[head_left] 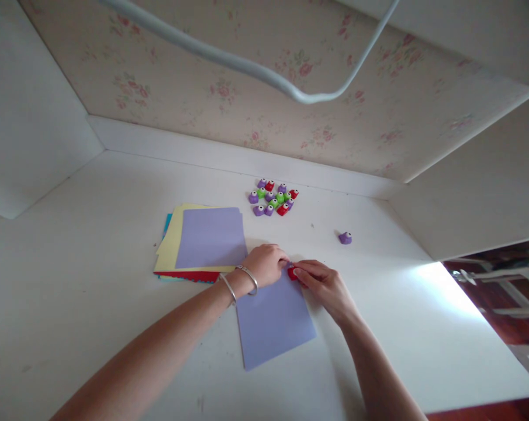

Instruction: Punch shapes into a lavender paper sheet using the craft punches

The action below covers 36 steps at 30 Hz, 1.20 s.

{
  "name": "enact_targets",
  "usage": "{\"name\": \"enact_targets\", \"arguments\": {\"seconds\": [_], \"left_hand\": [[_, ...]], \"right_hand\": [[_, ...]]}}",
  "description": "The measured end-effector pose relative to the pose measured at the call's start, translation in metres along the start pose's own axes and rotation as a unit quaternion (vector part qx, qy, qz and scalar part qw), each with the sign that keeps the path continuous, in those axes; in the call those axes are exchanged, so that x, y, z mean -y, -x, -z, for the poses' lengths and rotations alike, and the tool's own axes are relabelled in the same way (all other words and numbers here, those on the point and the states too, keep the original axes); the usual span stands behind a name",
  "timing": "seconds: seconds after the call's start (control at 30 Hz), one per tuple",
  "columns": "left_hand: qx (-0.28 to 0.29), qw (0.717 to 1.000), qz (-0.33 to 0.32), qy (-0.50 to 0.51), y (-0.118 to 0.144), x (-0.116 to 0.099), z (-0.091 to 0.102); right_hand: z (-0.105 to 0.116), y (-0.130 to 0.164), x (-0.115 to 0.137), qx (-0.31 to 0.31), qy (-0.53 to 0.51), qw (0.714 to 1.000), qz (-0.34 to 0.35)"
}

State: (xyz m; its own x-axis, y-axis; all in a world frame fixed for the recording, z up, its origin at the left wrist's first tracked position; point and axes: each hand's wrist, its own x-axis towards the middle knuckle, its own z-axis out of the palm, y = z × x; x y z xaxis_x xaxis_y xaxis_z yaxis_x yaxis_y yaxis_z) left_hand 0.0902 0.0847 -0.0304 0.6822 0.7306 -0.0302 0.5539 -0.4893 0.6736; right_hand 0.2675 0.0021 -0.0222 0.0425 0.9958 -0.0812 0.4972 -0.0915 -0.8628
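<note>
Both hands meet at far edge of lavender paper sheet [273, 318]: right hand [323, 283] fingertips pinch small red plastic punch [293, 272]; left hand [266, 263], fingers curled together, steadies sheet.

On the white desk [93, 245] lies a lilac paper sheet [273, 321]. At its far edge the left hand [266, 264] and right hand [321, 283] meet around a small red punch [293, 272], fingers closed on it. A stack of coloured paper [203, 242] lies just beside the left hand. Farther back sits a cluster of small punches [273, 197], and a lone purple punch [345, 237] lies well apart to the right.
</note>
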Motion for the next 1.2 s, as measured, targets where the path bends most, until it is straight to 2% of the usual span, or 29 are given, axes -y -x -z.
{"name": "enact_targets", "arguments": {"seconds": [0.17,0.43,0.57,0.8,1.03,1.2], "left_hand": [[0.004,1.000,-0.004,-0.007,0.001,0.000,0.001],[0.003,1.000,-0.015,-0.014,-0.001,0.004,-0.001],[0.003,1.000,-0.017,-0.016,-0.002,0.004,-0.002],[0.005,1.000,-0.017,-0.018,-0.001,0.004,-0.001],[-0.001,1.000,-0.024,-0.019,0.001,0.005,-0.002],[0.008,1.000,-0.022,-0.017,-0.001,0.004,-0.001]], "right_hand": [[0.005,-0.010,0.007,0.050,-0.025,0.996,-0.075],[0.015,-0.012,0.016,0.102,-0.065,0.987,-0.105],[0.018,-0.016,0.015,0.130,-0.053,0.983,-0.115],[0.016,-0.024,0.013,0.119,0.028,0.983,-0.137],[0.022,-0.024,0.009,0.152,-0.004,0.978,-0.144],[0.020,-0.027,0.011,0.137,0.041,0.980,-0.142]]}}
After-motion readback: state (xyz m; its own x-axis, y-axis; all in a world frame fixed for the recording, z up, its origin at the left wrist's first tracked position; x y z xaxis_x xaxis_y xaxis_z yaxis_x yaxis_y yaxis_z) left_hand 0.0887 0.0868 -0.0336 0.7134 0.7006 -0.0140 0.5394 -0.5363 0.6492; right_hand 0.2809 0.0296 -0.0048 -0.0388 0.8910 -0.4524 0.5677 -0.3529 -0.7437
